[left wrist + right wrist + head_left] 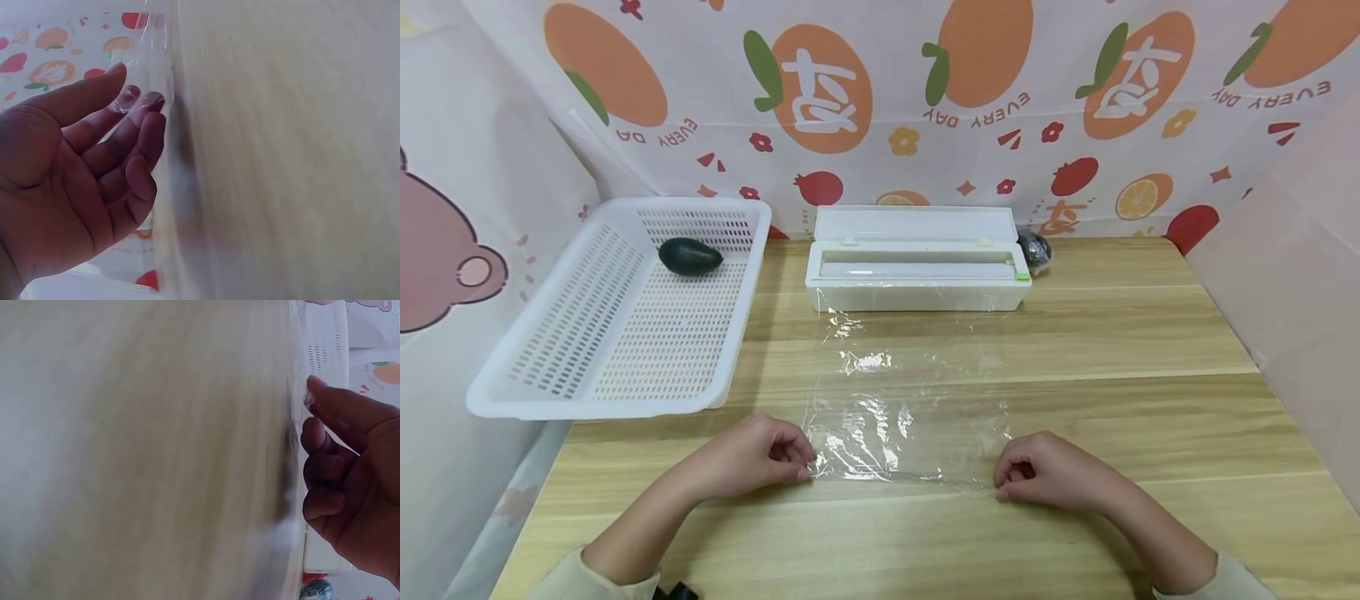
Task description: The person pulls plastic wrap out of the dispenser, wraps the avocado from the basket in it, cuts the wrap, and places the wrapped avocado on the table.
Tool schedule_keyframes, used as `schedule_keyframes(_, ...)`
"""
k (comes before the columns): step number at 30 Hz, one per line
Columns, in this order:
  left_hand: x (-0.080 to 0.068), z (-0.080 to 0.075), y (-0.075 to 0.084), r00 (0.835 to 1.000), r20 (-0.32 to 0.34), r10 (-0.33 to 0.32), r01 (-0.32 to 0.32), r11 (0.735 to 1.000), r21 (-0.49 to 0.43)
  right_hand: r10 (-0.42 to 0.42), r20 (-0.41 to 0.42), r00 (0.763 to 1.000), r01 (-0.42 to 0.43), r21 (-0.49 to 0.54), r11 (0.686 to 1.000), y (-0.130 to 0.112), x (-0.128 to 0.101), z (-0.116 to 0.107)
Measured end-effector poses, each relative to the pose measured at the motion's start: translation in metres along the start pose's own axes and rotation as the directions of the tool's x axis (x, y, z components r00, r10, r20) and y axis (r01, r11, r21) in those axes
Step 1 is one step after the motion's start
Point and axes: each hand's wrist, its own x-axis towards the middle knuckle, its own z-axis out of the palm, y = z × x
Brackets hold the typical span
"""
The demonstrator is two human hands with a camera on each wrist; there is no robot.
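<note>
- The left hand (752, 457) is at the lower left of the head view. Its thumb and fingers (134, 103) pinch the near left corner of the plastic wrap (910, 400).
- The right hand (1051, 472) is at the lower right. Its fingers are curled, and its fingertips (310, 399) pinch the near right corner of the wrap.
- The wrap lies flat in the middle of the wooden table (1150, 333). It runs up to the white wrap box (917, 260) at the top middle.
- The box lid is open.
- A white basket (587, 350) sits at the left, with a dark avocado (690, 256) inside it.
- A dark shiny ball (1036, 247) peeks out just right of the box.
</note>
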Motion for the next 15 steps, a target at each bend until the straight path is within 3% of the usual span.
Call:
schedule_keyframes(4, -0.002, -0.003, 0.009, 1.000, -0.014, 0.021, -0.020, 0.996, 0.082, 0.046, 0.016, 0.999, -0.046, -0.035, 0.998, -0.001, 0.000, 0.002)
schedule_keyframes(8, -0.010, -0.015, 0.032, 0.999, -0.039, 0.020, -0.012, 0.979, 0.204, 0.074, 0.028, 0.997, -0.072, -0.055, 0.996, -0.002, 0.000, 0.004)
schedule_keyframes(12, -0.024, -0.044, 0.067, 0.997, -0.068, 0.048, -0.023, 0.944, 0.328, 0.076, 0.030, 0.997, -0.074, -0.063, 0.995, -0.003, 0.000, 0.004)
schedule_keyframes(15, -0.031, -0.079, 0.092, 0.990, -0.113, 0.089, -0.035, 0.911, 0.410, 0.080, 0.028, 0.996, -0.078, -0.060, 0.995, -0.003, 0.000, 0.005)
